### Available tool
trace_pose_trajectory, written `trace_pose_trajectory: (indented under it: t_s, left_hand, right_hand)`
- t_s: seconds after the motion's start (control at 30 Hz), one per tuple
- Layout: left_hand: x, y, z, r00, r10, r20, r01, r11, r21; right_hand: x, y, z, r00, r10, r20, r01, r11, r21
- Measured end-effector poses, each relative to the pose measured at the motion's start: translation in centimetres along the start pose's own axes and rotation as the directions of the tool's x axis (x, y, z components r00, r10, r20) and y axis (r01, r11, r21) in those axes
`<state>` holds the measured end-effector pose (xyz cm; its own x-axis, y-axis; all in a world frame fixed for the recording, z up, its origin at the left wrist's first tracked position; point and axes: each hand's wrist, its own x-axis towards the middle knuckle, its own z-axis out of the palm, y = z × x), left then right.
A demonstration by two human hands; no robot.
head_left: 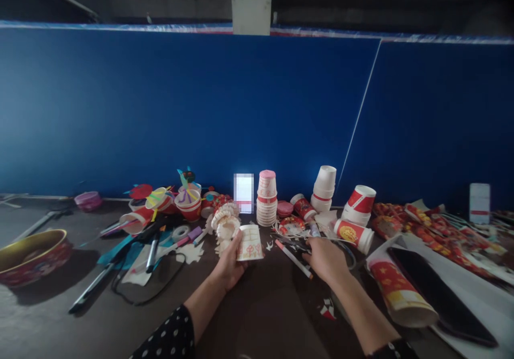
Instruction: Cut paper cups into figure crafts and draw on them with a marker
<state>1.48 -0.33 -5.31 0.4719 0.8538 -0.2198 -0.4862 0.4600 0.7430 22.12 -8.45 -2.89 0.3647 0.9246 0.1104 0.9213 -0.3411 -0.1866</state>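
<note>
A white paper cup (249, 242) with reddish line drawings on its side is gripped in my left hand (231, 265), just above the dark table. My right hand (327, 260) is low over the paper scraps, its fingers curled downward near dark objects. Whatever those fingertips hold or touch is hidden. A white marker (294, 259) with an orange-red end lies between my two hands. Behind the cup in my left hand is a frilly white cut-paper piece (226, 222). A stack of paper cups (266, 201) with a pink top stands farther back.
White cups (324, 187) and red-white cups (358, 204) stand at right, beside a black phone (439, 297) and a lying red cup (401, 294). Leftward are decorated cups (188, 204), a gold-lined bowl (34, 254), pens and tape (180, 233). A blue partition (193, 107) closes the back.
</note>
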Motion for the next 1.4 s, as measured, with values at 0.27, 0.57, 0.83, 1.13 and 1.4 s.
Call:
trace_pose_trajectory:
  t_s: [0.27,0.57,0.83,1.13,1.4]
  left_hand:
    - [0.4,0.0,0.0,0.999,-0.011,0.043,0.013,0.999,-0.035]
    - [0.3,0.0,0.4,0.995,-0.005,0.098,0.012,0.998,-0.065]
    - [0.6,-0.3,0.4,0.999,0.01,0.043,-0.006,0.996,-0.09]
    - [0.9,-0.9,0.4,0.992,0.002,0.125,0.006,0.998,-0.066]
    - [0.9,-1.0,0.5,0.981,0.018,0.195,-0.001,0.997,-0.083]
  right_hand:
    - [-0.4,-1.9,1.3,0.989,-0.003,-0.148,0.056,0.935,0.35]
    - [-3.4,-7.2,3.8,0.989,-0.136,0.05,-0.02,0.217,0.976]
    - [-3.7,-7.0,3.9,0.985,-0.125,0.115,-0.079,0.265,0.961]
    - [-3.1,-6.7,4.7,0.991,0.044,0.126,-0.126,-0.014,0.992]
    - [-2.8,-6.4,5.1,0.99,0.01,0.139,-0.138,-0.024,0.99]
